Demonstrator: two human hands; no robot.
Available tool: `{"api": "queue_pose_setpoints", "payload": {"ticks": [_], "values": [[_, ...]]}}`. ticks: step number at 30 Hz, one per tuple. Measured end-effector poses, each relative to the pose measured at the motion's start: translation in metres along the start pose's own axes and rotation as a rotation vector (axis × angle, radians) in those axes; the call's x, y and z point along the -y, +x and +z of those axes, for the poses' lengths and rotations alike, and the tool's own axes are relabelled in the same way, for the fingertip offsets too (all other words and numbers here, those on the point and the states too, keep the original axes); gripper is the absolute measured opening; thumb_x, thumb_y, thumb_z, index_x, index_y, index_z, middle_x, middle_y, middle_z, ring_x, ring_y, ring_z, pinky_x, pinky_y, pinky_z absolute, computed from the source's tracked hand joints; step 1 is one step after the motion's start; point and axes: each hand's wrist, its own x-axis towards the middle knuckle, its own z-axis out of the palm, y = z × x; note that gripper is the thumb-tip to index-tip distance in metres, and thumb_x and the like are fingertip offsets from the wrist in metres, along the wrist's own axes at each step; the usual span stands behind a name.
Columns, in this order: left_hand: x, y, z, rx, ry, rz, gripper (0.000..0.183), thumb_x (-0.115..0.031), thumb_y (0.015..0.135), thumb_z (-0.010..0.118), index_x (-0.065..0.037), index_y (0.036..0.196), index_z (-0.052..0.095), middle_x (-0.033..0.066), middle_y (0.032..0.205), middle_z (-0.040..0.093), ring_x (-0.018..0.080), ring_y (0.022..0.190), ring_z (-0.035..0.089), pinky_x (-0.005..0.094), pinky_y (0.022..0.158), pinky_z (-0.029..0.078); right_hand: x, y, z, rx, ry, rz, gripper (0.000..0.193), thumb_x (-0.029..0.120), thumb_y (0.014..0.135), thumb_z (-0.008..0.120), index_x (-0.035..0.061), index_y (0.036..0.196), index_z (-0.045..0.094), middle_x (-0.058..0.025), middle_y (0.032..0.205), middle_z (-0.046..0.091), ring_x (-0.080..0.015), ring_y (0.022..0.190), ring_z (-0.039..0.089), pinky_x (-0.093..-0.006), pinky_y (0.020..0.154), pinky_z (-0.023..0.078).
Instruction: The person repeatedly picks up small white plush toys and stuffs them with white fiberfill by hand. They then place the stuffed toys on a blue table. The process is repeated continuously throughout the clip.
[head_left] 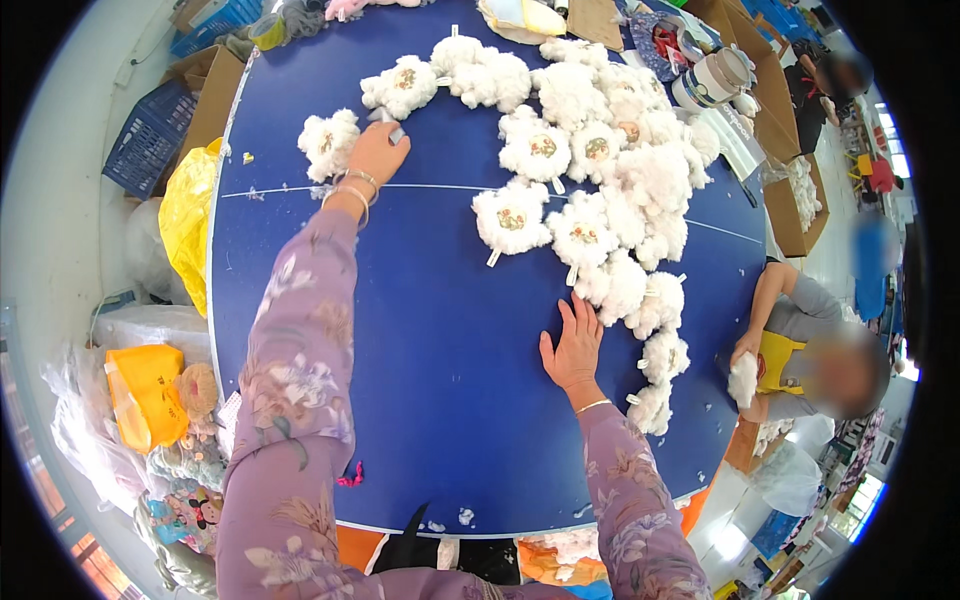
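Observation:
White fluffy plush pieces with printed round patches and small white tags lie in a loose heap on the blue table. My left hand reaches to the far left, beside a single plush piece. Its fingers are curled together; a small pale tip shows past them, too little to name. Another plush piece lies just beyond that hand. My right hand rests with fingers spread on the tabletop, fingertips at the edge of a plush piece on the heap's near side.
A white tub and a clear plastic bag sit at the far right. Across the right edge a person holds a white plush piece. A yellow bag and blue crate stand left. A pink scrap lies near.

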Motion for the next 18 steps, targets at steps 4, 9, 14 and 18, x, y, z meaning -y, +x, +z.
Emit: {"api": "queue_pose_setpoints", "payload": {"ticks": [4, 9, 14, 18], "values": [[-0.065, -0.082, -0.035, 0.142, -0.917, -0.111, 0.026, -0.017, 0.092, 0.06, -0.003, 0.11, 0.071, 0.003, 0.093, 0.07, 0.0081, 0.079, 0.059, 0.0245, 0.072, 0.05, -0.001, 0.0, 0.001, 0.012, -0.012, 0.005, 0.06, 0.031, 0.082, 0.062, 0.0066, 0.135, 0.046, -0.0153, 0.146, 0.038, -0.038, 0.133, 0.035, -0.0532, 0.106, 0.027], [-0.128, -0.152, -0.046, 0.281, -1.406, -0.109, 0.025, 0.003, 0.089, 0.06, -0.001, 0.114, 0.064, 0.004, 0.102, 0.065, 0.0098, 0.086, 0.061, 0.0246, 0.076, 0.053, -0.001, 0.002, -0.001, -0.01, -0.018, -0.011, 0.061, 0.033, 0.082, 0.062, 0.0069, 0.135, 0.046, -0.015, 0.146, 0.038, -0.0376, 0.133, 0.034, -0.0534, 0.106, 0.027], [-0.17, -0.179, -0.064, 0.382, -1.402, -0.064, 0.037, 0.002, 0.091, 0.059, -0.004, 0.127, 0.059, 0.0013, 0.101, 0.063, 0.0063, 0.084, 0.059, 0.0219, 0.075, 0.051, 0.0, 0.001, 0.0, -0.012, -0.026, -0.001, 0.061, 0.033, 0.082, 0.062, 0.0074, 0.135, 0.046, -0.0145, 0.146, 0.038, -0.0365, 0.134, 0.034, -0.0535, 0.106, 0.027], [-0.177, -0.19, -0.069, 0.42, -1.359, -0.023, 0.046, 0.005, 0.09, 0.056, -0.003, 0.135, 0.053, 0.0043, 0.118, 0.057, 0.0091, 0.094, 0.059, 0.0248, 0.081, 0.053, 0.0, 0.001, 0.001, -0.032, -0.021, -0.012, 0.06, 0.033, 0.083, 0.062, 0.0073, 0.134, 0.046, -0.0142, 0.145, 0.038, -0.0358, 0.134, 0.034, -0.0522, 0.107, 0.028]]}}
